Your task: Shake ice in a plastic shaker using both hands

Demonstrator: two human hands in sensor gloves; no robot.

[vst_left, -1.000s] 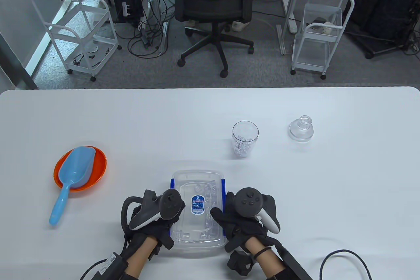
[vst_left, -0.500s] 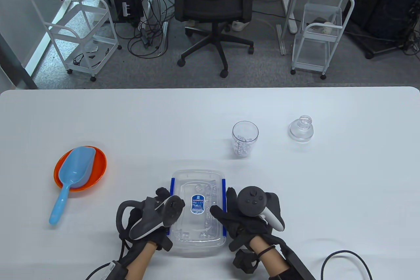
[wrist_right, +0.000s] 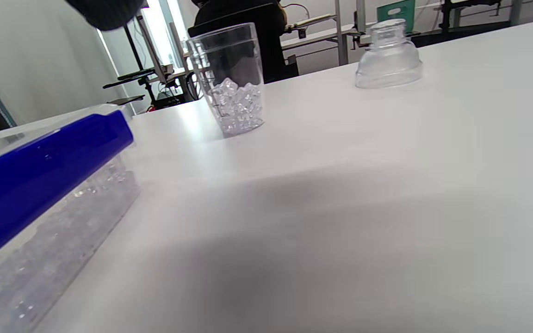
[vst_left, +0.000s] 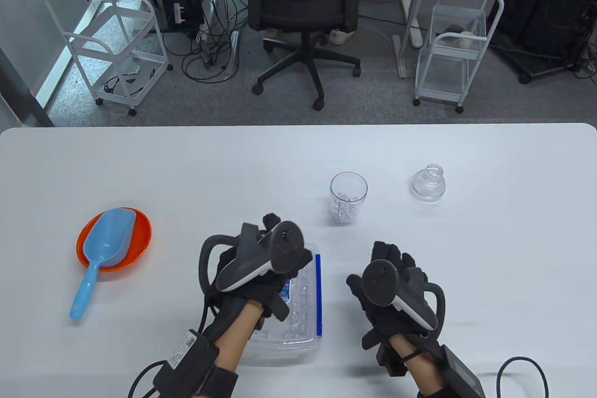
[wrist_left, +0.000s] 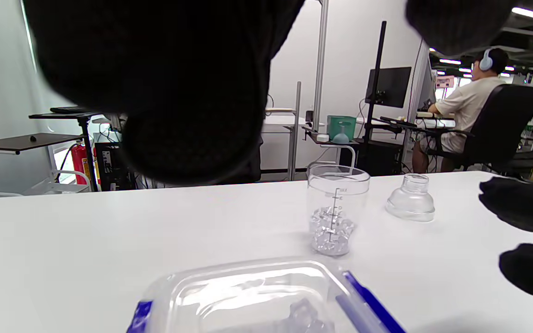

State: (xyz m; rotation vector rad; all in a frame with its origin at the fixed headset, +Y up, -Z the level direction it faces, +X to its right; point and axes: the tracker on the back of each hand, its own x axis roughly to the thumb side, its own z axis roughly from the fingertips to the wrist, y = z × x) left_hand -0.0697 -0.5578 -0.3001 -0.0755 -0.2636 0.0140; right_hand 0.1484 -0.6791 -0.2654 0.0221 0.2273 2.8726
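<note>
The clear plastic shaker cup (vst_left: pixel 348 196) stands upright and uncovered on the white table (vst_left: pixel 140 169), with ice in its lower part. It also shows in the left wrist view (wrist_left: pixel 338 208) and the right wrist view (wrist_right: pixel 229 78). Its clear domed lid (vst_left: pixel 428 182) sits apart on the table to the right of the cup. My left hand (vst_left: pixel 269 226) hovers over the lidded ice container (vst_left: pixel 305 295), fingers loose, holding nothing. My right hand (vst_left: pixel 389 253) is to the right of the container with fingers spread, holding nothing, below and slightly right of the cup.
The ice container (wrist_left: pixel 248 296) has blue side clips (vst_left: pixel 318 295) and its lid on. An orange bowl (vst_left: pixel 142 237) with a blue scoop (vst_left: pixel 100 248) sits at the left. An office chair (vst_left: pixel 303 1) and white carts stand beyond the far edge.
Both hands have let go of the ice container's sides. The left hand rose and moved forward over the container. The right hand moved right and forward, off the container, towards the cup.
</note>
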